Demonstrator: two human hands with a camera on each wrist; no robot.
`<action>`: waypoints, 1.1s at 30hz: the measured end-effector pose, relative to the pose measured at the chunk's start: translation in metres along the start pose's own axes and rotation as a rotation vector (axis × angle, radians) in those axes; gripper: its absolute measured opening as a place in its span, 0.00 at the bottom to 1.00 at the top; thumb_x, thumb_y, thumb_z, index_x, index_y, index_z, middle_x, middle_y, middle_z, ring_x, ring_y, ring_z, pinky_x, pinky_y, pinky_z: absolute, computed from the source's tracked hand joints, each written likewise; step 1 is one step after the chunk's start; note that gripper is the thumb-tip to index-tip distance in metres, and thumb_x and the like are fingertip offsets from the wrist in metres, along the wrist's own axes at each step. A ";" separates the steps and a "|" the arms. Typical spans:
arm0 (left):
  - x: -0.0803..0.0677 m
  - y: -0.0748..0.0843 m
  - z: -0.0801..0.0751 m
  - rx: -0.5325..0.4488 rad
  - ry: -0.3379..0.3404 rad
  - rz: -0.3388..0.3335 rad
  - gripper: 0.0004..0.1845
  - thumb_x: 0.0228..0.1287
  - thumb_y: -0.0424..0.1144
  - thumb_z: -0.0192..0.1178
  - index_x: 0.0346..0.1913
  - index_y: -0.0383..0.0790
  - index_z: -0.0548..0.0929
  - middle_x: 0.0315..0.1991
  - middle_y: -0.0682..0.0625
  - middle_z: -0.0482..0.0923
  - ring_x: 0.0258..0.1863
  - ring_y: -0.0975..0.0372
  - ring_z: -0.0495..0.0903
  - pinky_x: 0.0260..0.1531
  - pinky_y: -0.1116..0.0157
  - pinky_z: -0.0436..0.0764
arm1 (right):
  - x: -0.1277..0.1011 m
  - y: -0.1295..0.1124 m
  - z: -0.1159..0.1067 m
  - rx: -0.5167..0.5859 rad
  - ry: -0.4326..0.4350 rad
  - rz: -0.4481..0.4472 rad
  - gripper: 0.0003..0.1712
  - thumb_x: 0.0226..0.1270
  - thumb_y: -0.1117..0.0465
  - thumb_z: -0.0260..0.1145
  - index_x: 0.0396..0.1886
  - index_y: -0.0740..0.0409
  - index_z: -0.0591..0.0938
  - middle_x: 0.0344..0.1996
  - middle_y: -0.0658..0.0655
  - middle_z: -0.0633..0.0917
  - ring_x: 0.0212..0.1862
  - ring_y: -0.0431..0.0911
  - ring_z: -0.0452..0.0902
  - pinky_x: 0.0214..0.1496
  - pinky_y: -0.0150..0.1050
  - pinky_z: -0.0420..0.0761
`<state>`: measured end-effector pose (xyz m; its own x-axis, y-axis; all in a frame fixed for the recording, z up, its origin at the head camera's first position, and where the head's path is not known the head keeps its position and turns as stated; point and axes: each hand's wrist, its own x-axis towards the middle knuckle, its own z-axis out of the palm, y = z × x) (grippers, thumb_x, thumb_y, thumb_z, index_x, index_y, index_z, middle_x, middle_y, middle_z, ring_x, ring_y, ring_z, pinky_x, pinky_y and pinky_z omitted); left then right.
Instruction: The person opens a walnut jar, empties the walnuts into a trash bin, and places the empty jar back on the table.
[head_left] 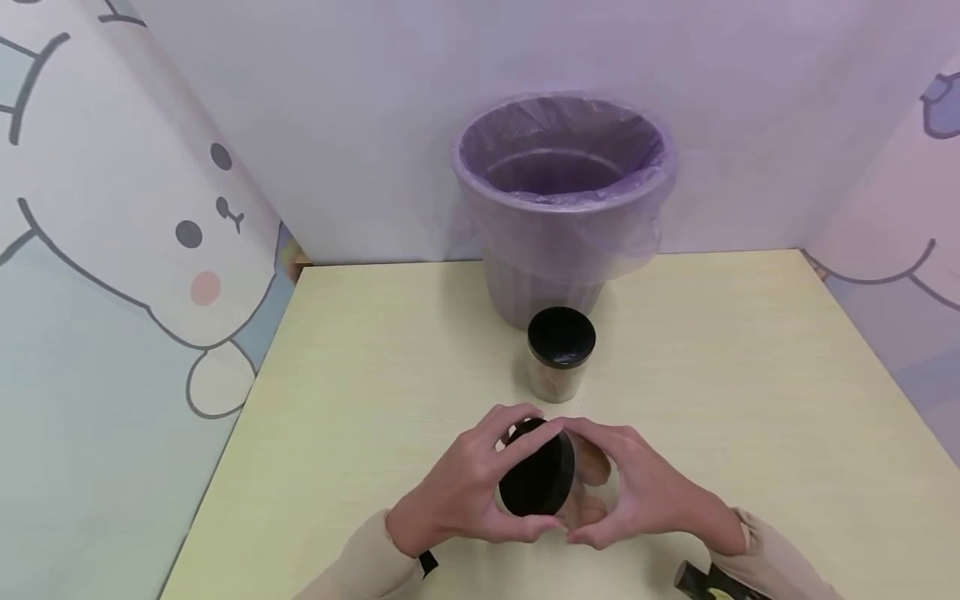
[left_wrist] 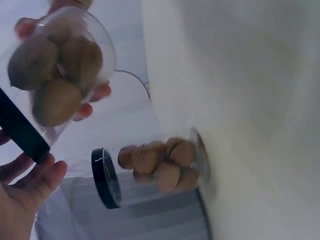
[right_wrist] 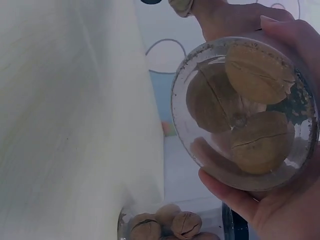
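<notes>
— What have you got there, and where is it?

— A small clear jar [head_left: 558,483] of walnuts, tipped on its side and lifted off the table [head_left: 750,400], in front of the lined purple bin [head_left: 562,192] and nearer to me than it. My left hand [head_left: 461,492] is curled round the black lid [head_left: 536,479], fingers over the top edge and thumb below. My right hand [head_left: 637,500] wraps the clear body, thumb underneath; the right wrist view shows the jar's round base cupped in my fingers [right_wrist: 295,45].

— How does it handle?

— Light, I'd judge: only a few walnuts [right_wrist: 240,110] inside. The wall looks stiff and smooth, so it could slip, and the nuts will roll and shift the weight when I tilt it. The lid's rim gives the best grip for turning; the body needs a full wrap to hold it against that twist.

— And your arms?

— Both forearms come in low from my side of the table, wrists angled towards each other, the hands meeting round the jar.

— Anything else close by?

— A second jar [head_left: 558,358] with a black lid stands upright between my hands and the bin, just in front of the bin.
</notes>
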<state>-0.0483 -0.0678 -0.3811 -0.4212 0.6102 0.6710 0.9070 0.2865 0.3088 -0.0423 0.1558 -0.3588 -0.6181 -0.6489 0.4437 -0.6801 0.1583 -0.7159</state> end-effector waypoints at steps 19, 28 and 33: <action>-0.001 -0.007 0.026 -0.027 0.084 -0.197 0.28 0.61 0.57 0.50 0.58 0.43 0.75 0.39 0.47 0.69 0.26 0.65 0.71 0.25 0.80 0.70 | -0.018 0.035 0.017 -0.241 0.066 0.117 0.52 0.32 0.43 0.81 0.62 0.50 0.71 0.42 0.40 0.80 0.35 0.32 0.74 0.37 0.24 0.73; -0.001 -0.002 0.020 0.075 0.001 -0.395 0.29 0.58 0.64 0.53 0.58 0.52 0.73 0.39 0.53 0.68 0.21 0.69 0.67 0.19 0.78 0.67 | -0.018 0.041 0.017 -0.376 0.086 0.101 0.55 0.33 0.39 0.79 0.65 0.50 0.70 0.31 0.39 0.76 0.30 0.30 0.69 0.31 0.23 0.70; 0.001 0.001 0.009 0.041 -0.110 -0.443 0.36 0.55 0.66 0.57 0.65 0.56 0.67 0.51 0.55 0.68 0.29 0.67 0.74 0.24 0.74 0.73 | -0.020 0.041 0.016 -0.394 0.086 0.110 0.56 0.33 0.38 0.79 0.65 0.51 0.69 0.40 0.41 0.79 0.32 0.31 0.70 0.33 0.25 0.71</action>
<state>-0.0480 -0.0607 -0.3863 -0.7684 0.4966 0.4037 0.6393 0.5655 0.5211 -0.0517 0.1639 -0.4059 -0.7148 -0.5501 0.4318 -0.6967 0.5069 -0.5075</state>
